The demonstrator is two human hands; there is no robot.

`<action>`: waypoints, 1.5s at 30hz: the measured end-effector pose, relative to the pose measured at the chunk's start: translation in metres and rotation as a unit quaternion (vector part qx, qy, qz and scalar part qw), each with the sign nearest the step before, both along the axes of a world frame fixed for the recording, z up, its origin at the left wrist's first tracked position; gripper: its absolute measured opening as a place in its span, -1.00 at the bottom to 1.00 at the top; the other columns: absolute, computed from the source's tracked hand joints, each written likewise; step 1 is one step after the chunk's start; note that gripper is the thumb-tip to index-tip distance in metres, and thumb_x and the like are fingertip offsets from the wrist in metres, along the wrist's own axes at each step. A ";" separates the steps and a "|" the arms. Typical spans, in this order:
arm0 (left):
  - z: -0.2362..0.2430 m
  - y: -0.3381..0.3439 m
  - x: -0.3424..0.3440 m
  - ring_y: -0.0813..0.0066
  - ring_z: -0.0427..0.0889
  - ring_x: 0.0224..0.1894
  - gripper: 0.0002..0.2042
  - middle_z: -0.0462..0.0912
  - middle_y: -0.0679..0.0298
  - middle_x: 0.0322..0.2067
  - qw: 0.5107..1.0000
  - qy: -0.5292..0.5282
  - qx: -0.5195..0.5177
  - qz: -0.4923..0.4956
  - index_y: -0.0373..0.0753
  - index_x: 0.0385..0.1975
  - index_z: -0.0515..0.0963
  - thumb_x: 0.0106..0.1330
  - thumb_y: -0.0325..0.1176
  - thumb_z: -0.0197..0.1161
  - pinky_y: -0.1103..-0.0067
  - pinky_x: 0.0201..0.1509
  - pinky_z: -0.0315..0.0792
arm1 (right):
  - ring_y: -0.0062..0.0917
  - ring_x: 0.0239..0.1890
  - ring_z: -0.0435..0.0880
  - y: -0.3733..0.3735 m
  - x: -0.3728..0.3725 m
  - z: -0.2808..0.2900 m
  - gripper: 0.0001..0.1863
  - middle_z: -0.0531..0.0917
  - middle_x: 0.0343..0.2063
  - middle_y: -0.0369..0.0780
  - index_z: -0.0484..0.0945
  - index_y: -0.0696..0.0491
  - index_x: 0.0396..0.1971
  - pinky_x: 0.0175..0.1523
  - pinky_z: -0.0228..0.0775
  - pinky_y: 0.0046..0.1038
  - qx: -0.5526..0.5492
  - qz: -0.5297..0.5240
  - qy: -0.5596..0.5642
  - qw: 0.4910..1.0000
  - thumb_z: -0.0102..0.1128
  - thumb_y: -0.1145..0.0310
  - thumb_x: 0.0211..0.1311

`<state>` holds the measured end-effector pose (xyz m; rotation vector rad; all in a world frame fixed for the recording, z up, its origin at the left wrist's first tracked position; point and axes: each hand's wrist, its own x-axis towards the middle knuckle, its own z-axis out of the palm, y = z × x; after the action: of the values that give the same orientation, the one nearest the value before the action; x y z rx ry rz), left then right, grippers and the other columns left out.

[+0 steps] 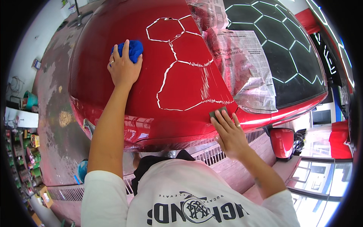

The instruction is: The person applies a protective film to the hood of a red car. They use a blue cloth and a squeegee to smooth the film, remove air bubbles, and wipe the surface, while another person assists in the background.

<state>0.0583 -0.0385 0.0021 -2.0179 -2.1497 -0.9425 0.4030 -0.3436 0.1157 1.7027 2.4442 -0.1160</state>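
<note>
On the glossy red car hood (109, 22), my left hand (124, 68) holds a bunched blue cloth (136, 51) against the paint, its fingers curled over the near side. My right hand (229, 130) is at the hood's near right edge, close to the windshield corner. Under its fingertips is a small flat dark olive-grey piece, like sandpaper (218, 112), pressed on the red surface and partly hidden by the fingers. White hexagon light reflections (177, 60) lie across the hood between my hands.
Crinkled newspaper and plastic masking (245, 72) covers the windshield's base beside the dark glass (280, 41). A red side mirror (281, 143) sticks out at right. Floor grating (215, 155) runs below the car. Shelves with green items (32, 159) and a teal bucket (31, 100) stand left.
</note>
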 end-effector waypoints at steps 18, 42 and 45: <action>0.004 -0.004 -0.008 -0.24 0.32 0.63 -0.28 0.27 -0.11 0.62 0.999 -0.006 -0.021 -0.025 0.09 0.62 0.37 0.52 0.12 0.40 -0.15 0.60 0.29 | -0.04 0.80 0.05 0.021 -0.049 -0.010 -0.28 0.18 0.75 -0.02 0.25 0.05 0.71 0.80 -0.24 0.19 -0.042 -0.010 -0.009 0.999 0.03 0.07 0.71; 0.014 -0.008 -0.005 -0.24 0.17 0.72 -0.17 0.14 -0.10 0.71 0.994 -0.046 -0.042 -0.091 0.24 0.63 0.42 0.37 0.28 0.49 -0.22 0.64 0.20 | -0.11 0.79 0.09 0.291 -0.036 -0.034 -0.35 0.21 0.74 -0.03 0.22 0.03 0.70 0.79 -0.13 0.14 0.158 -0.009 -0.035 0.987 -0.23 0.02 0.83; 0.009 0.001 -0.010 -0.25 0.13 0.73 -0.14 0.13 -0.09 0.72 0.993 -0.048 -0.011 -0.108 0.24 0.63 0.44 0.33 0.32 0.51 -0.25 0.64 0.18 | 0.02 0.69 0.31 0.379 -0.049 -0.015 -0.35 0.45 0.59 0.05 0.32 0.10 0.64 0.74 0.08 0.03 0.128 -0.075 0.092 0.985 -0.24 0.00 0.84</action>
<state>0.0484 -0.0377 0.0116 -2.2980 -2.0251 -1.0662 0.3544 0.0356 0.1004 2.0709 2.5506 0.0267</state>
